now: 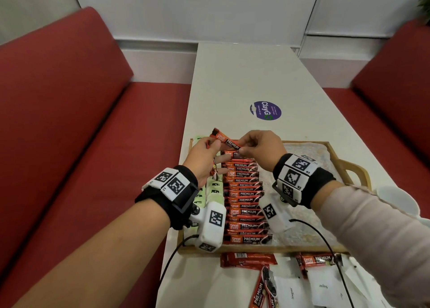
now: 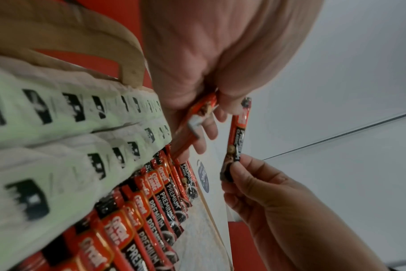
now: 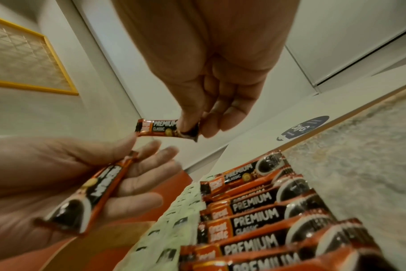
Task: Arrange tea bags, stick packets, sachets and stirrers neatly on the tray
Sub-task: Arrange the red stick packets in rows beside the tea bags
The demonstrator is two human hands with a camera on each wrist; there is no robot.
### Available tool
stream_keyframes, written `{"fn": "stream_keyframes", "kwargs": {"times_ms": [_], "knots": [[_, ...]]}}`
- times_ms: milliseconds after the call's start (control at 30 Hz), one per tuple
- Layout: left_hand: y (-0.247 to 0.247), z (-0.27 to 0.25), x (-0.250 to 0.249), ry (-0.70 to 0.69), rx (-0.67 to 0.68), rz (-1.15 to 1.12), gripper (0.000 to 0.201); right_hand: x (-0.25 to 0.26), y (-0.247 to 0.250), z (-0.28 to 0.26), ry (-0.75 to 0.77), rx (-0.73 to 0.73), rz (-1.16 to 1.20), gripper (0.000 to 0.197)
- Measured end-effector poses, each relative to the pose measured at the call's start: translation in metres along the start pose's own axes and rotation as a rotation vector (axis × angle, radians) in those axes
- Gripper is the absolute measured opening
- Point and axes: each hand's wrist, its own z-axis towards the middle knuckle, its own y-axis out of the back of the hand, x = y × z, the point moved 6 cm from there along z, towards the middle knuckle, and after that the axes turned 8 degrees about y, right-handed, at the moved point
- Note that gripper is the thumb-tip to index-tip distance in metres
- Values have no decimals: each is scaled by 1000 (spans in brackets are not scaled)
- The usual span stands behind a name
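A wooden tray (image 1: pixel 304 142) holds rows of pale green tea bags (image 1: pixel 215 189) along its left side. Beside them runs a long column of red stick packets (image 1: pixel 244 205). Above the tray's far left corner my right hand (image 1: pixel 240 146) pinches the right end of a red stick packet (image 1: pixel 225 141), held level in the air. My left hand (image 1: pixel 210 144) grips a second stick packet (image 3: pixel 93 192) across its palm, thumb pressing it (image 2: pixel 197 113). Its fingertips reach the raised packet's left end (image 3: pixel 160 127).
Loose red stick packets (image 1: pixel 249 260) and white sugar sachets (image 1: pixel 290 291) lie on the white table in front of the tray. The tray's right half shows bare liner (image 1: pixel 309 158). A round purple sticker (image 1: pixel 266 110) lies beyond it. Red benches (image 1: pixel 69 121) flank the table.
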Motion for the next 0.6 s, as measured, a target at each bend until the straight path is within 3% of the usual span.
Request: {"fn": "stream_keyframes", "kwargs": {"times_ms": [133, 367, 600], "knots": [[9, 5, -1, -9, -67, -55, 23, -18, 10, 9, -70, -42, -126, 11], [14, 10, -7, -60, -111, -71, 27, -37, 2, 11, -143, 104, -392, 10], [16, 12, -10, -98, -147, -36, 28, -34, -10, 12, -123, 220, -488, 12]]}}
